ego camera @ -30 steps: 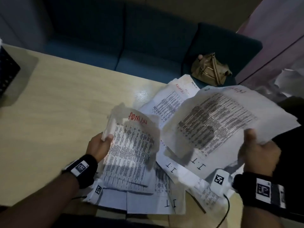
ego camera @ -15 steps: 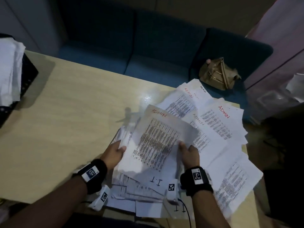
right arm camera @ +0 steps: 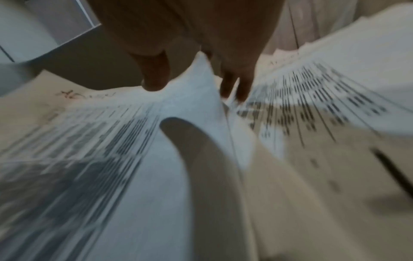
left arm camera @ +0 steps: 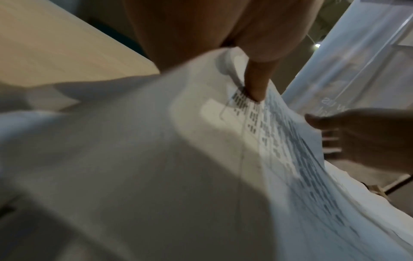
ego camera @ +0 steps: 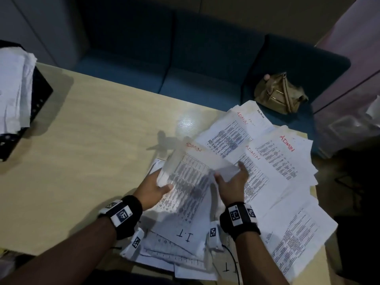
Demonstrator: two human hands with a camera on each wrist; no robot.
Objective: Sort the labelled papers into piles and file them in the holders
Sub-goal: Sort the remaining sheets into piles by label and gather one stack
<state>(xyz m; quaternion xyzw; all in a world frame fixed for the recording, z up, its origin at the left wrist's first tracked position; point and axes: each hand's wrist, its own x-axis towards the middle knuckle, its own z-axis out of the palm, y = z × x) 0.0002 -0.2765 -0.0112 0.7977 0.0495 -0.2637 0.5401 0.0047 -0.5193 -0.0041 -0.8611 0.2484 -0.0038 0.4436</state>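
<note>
In the head view my left hand (ego camera: 159, 187) grips a stack of printed papers (ego camera: 185, 204) near the table's front edge, thumb on top. The left wrist view shows that thumb (left arm camera: 257, 86) pressing on the print. The top sheet (ego camera: 191, 167), marked ADMIN in red, is lifted and blurred. My right hand (ego camera: 228, 173) pinches its right edge; in the right wrist view the paper edge (right arm camera: 201, 74) rises between thumb and fingers. A fanned pile of ADMIN sheets (ego camera: 277, 159) lies to the right. Sheets marked I.T (ego camera: 185, 236) stick out below the stack.
A black mesh holder (ego camera: 39, 95) stuffed with white papers (ego camera: 12, 89) stands at the table's far left. The wooden table (ego camera: 92, 145) is bare between it and my hands. Behind the table is a blue sofa (ego camera: 185, 75) with a tan bag (ego camera: 279, 93) on it.
My right hand laid the sheet it held out to the right onto the ADMIN pile, came back to the stack and took hold of the top ADMIN sheet. My left hand kept its grip.
</note>
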